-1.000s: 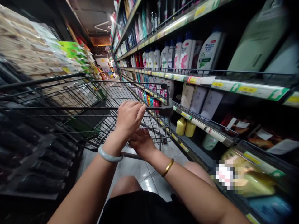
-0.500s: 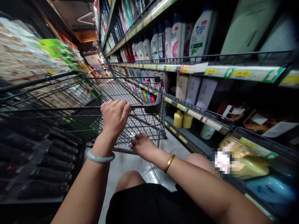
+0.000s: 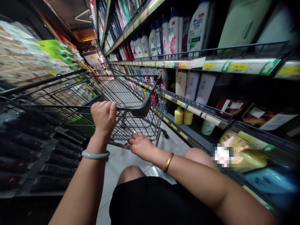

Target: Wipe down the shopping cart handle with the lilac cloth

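My left hand (image 3: 103,117), with a pale bangle (image 3: 95,154) at the wrist, is wrapped round the handle bar of a dark wire shopping cart (image 3: 142,107). The cart stands at an angle in the aisle in front of me. Lower and to the right, my right hand (image 3: 140,144) hangs just in front of the cart's wire basket, with loosely bent fingers and nothing visible in them. A gold bangle (image 3: 168,162) circles that wrist. Whether its fingertips touch the cart, I cannot tell.
Shelves along the right hold shampoo bottles (image 3: 173,34), boxes (image 3: 192,87) and yellow bottles (image 3: 178,115), with a price rail (image 3: 241,66) jutting near my right arm. Packaged goods (image 3: 21,53) are stacked on the left. Below is a tiled floor (image 3: 122,156); my knees are bent close to the lowest shelf.
The cart has turned a little, its near handle corner swinging left and closer. My left hand has shifted left with the bar; my right hand has moved slightly left.
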The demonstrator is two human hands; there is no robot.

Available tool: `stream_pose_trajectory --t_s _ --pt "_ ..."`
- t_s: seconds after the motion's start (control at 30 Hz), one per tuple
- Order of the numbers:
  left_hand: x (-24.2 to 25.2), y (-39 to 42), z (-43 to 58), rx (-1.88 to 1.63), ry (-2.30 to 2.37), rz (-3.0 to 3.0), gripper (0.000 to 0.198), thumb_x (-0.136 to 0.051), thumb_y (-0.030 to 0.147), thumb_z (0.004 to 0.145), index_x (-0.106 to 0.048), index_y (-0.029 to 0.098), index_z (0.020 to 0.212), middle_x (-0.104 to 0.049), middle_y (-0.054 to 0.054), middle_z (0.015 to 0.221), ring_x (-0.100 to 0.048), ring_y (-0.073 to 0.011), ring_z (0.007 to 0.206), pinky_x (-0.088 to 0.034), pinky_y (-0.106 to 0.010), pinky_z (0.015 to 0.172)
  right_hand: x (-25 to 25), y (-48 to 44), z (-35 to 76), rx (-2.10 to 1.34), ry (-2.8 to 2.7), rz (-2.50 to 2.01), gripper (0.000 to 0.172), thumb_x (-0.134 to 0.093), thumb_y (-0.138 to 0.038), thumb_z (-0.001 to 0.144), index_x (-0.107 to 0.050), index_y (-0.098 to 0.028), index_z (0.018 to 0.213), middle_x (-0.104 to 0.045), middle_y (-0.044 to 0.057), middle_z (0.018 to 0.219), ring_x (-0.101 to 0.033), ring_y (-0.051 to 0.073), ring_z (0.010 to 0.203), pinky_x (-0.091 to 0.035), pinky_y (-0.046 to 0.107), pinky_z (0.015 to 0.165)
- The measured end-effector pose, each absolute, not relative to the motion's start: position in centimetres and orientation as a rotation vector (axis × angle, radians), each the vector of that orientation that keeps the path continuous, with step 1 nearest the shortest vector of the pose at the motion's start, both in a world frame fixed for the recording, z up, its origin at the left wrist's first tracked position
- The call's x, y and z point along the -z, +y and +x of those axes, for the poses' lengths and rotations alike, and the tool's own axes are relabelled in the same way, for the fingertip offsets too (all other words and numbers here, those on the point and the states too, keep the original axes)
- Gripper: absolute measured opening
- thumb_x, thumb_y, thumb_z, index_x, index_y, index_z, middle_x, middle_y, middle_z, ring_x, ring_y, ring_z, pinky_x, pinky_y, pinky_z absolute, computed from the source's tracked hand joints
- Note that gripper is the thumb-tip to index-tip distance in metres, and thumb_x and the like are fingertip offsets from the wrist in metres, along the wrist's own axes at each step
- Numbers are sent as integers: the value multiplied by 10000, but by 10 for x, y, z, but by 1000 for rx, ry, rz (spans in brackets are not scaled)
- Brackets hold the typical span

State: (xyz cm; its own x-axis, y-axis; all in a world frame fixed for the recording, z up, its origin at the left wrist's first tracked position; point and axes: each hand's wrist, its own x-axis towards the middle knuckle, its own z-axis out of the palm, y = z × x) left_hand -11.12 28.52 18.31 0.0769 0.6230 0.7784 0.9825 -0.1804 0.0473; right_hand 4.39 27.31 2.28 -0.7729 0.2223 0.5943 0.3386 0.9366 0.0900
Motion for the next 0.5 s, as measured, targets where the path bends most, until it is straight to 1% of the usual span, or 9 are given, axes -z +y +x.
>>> stream_pose_trajectory --t_s 0.03,0.07,0.13,0.2,0.27,0.3,0.37,0.43,0.5 --pt "-183 284 -114 946 -1589 -1863 471 -347 475 1042 -296 246 633 -355 -17 627 -348 -211 675 -275 -415 772 -21 271 43 249 -2505 -357 257 -547 -230 1067 -773 -183 953 -755 60 1059 -616 241 1051 -455 428 916" --pt "-183 283 -117 955 -1595 -1867 477 -348 473 1045 -301 244 630 -360 -18 633 -350 -204 683 -286 -412 779 -24 269 45 263 -2498 -310 268 -533 -233 1074 -772 -190 960 -756 56 1100 -618 239 1076 -454 427 931" --pt "-182 280 -124 967 -1607 -1878 492 -341 478 1052 -313 239 623 -374 -19 641 -359 -193 697 -316 -406 795 -41 267 53 316 -2412 -254 293 -494 -250 1092 -771 -218 1004 -733 44 1287 -591 242 1214 -442 429 983" --pt "-181 277 -132 980 -1612 -1881 509 -325 500 1055 -335 236 619 -396 -23 642 -381 -191 712 -354 -403 819 -64 267 64 341 -2292 -327 307 -458 -298 1109 -763 -270 1097 -665 17 1464 -524 250 1357 -420 444 1033" --pt "-181 275 -140 1003 -1610 -1876 525 -311 532 1050 -389 234 626 -445 -32 647 -424 -197 735 -393 -409 861 -82 267 72 344 -2214 -403 325 -435 -356 1118 -755 -313 1154 -640 -5 1513 -492 259 1408 -408 467 1056" --pt "-181 274 -143 1013 -1610 -1878 531 -312 546 1047 -434 231 637 -488 -36 658 -451 -200 746 -410 -416 883 -85 267 73 347 -2206 -405 336 -429 -360 1119 -760 -314 1143 -654 -7 1496 -503 261 1395 -414 470 1048" --pt "-184 270 -146 1040 -1617 -1889 537 -331 562 1041 -545 221 685 -590 -44 703 -515 -206 762 -435 -426 908 -79 264 69 363 -2254 -339 351 -427 -297 1116 -775 -264 1086 -695 16 1425 -549 255 1333 -445 453 999" --pt "-189 262 -141 1083 -1630 -1903 546 -328 547 1053 -650 211 768 -681 -52 791 -579 -212 803 -455 -422 914 -62 258 57 341 -2364 -285 323 -466 -213 1088 -782 -204 1022 -737 53 1303 -599 253 1238 -472 441 955" --pt "-195 252 -126 1126 -1626 -1921 554 -319 521 1073 -722 207 856 -720 -53 858 -616 -217 862 -466 -424 967 -40 250 43 271 -2504 -306 278 -529 -204 1059 -784 -172 955 -763 84 1138 -635 261 1120 -491 453 936"
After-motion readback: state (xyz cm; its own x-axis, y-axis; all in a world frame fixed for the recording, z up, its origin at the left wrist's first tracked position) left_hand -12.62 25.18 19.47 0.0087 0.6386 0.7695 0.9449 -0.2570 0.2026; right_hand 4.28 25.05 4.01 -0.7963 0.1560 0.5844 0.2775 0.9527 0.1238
